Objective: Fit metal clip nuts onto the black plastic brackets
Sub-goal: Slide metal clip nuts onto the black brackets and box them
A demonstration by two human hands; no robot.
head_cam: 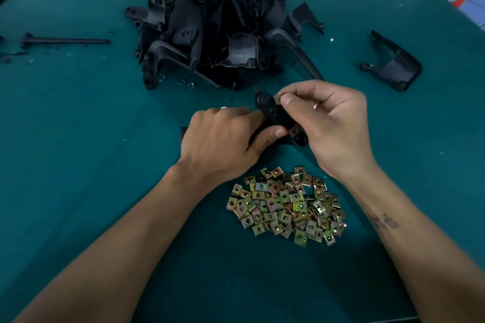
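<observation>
Left hand [223,139] grips black bracket [273,113] — right hand [330,123] pinches clip nut [277,99] between thumb and forefinger, touching bracket's top end.

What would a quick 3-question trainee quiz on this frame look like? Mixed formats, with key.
1. True or false: the left hand holds the black bracket.
2. The loose clip nuts lie: A) beyond the bracket pile B) between the forearms, near the person C) at the table's left edge.
3. Fill in: the right hand pinches a ____ at the bracket's upper end.

Key: 1 true; 2 B; 3 clip nut.
</observation>
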